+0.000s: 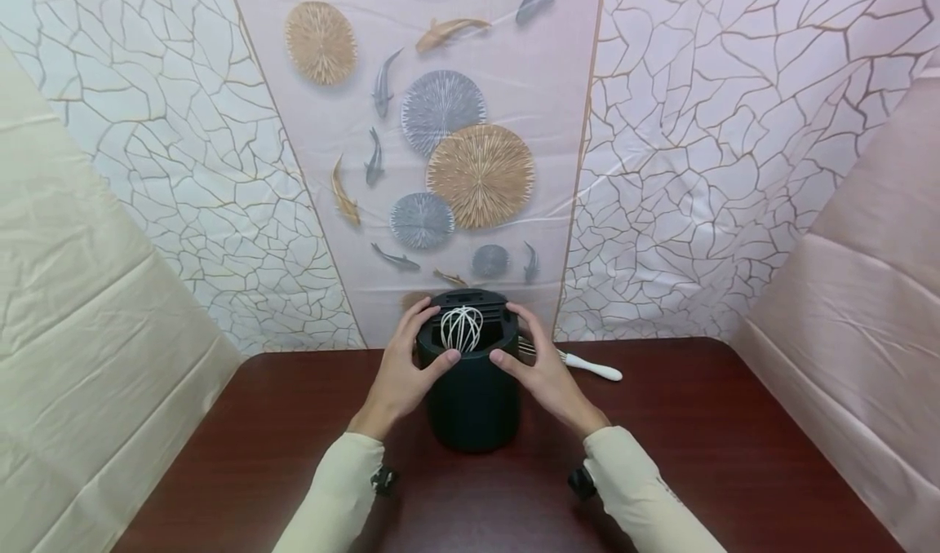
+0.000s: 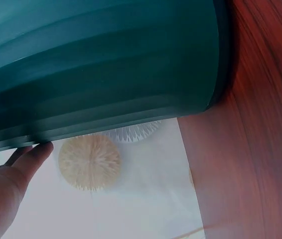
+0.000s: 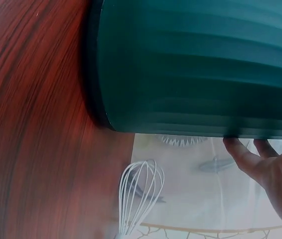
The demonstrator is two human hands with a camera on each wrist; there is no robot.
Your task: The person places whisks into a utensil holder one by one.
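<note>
A dark green, ribbed utensil holder [image 1: 473, 410] stands upright on the table, with a black rim and slotted sections at the back of its top. Its opening shows the white wire head of a whisk [image 1: 462, 329], whose lower part is hidden inside. My left hand [image 1: 402, 369] grips the upper left side, thumb at the front rim and fingers toward the back. On the opposite side my right hand [image 1: 546, 376] holds it the same way. Both wrist views show fingertips against the ribbed wall. A second whisk [image 1: 593, 368] with a white handle lies behind the holder, to the right.
The dark red wooden table [image 1: 294, 455] reaches back to a patterned cloth backdrop [image 1: 661, 170]. Plain cloth panels [image 1: 95, 333] slope along both sides.
</note>
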